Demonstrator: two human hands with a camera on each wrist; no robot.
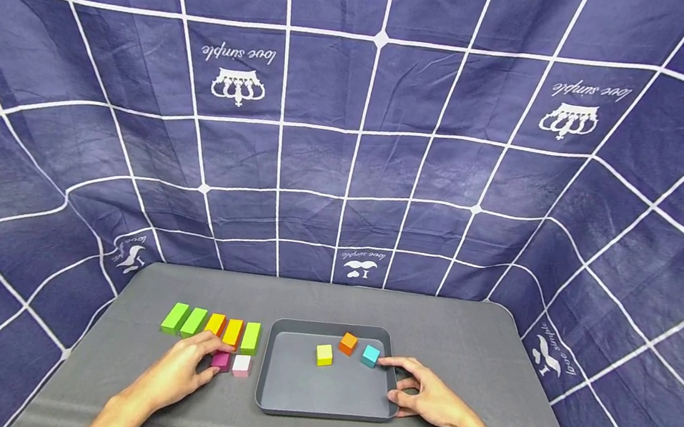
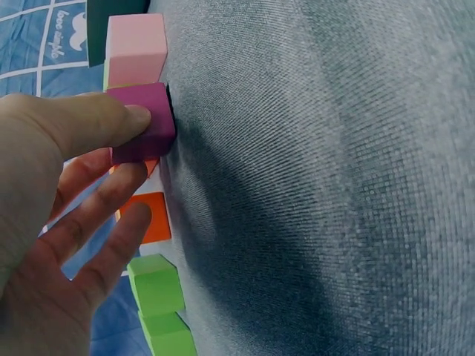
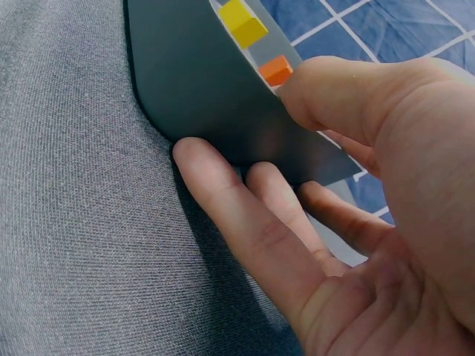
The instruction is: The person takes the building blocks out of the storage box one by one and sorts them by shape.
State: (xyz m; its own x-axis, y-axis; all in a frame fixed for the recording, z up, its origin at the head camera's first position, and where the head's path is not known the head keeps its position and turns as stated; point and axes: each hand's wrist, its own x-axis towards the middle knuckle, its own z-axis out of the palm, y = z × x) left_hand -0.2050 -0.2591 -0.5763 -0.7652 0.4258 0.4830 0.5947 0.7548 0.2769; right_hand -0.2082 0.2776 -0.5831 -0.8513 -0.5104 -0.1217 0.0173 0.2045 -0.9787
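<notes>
On the grey table, my left hand [image 1: 216, 358] pinches a magenta block [image 1: 221, 361] between thumb and index finger. The left wrist view shows the thumb on the magenta block [image 2: 159, 104] and the left hand [image 2: 137, 148] with its other fingers spread. A pale pink block [image 1: 241, 365] touches it on the right. My right hand [image 1: 390, 378] rests at the right rim of a dark grey tray [image 1: 292, 394], one finger reaching beside a cyan cube [image 1: 370, 356]. In the right wrist view the right hand [image 3: 237, 122] has fairly straight fingers against the tray [image 3: 200, 81] wall.
In the tray lie a yellow cube [image 1: 324, 355] and an orange cube [image 1: 348, 343]. A row of green, orange, yellow and green blocks [image 1: 213, 326] lies left of the tray. A blue checked cloth [image 1: 352, 135] hangs behind and around the table.
</notes>
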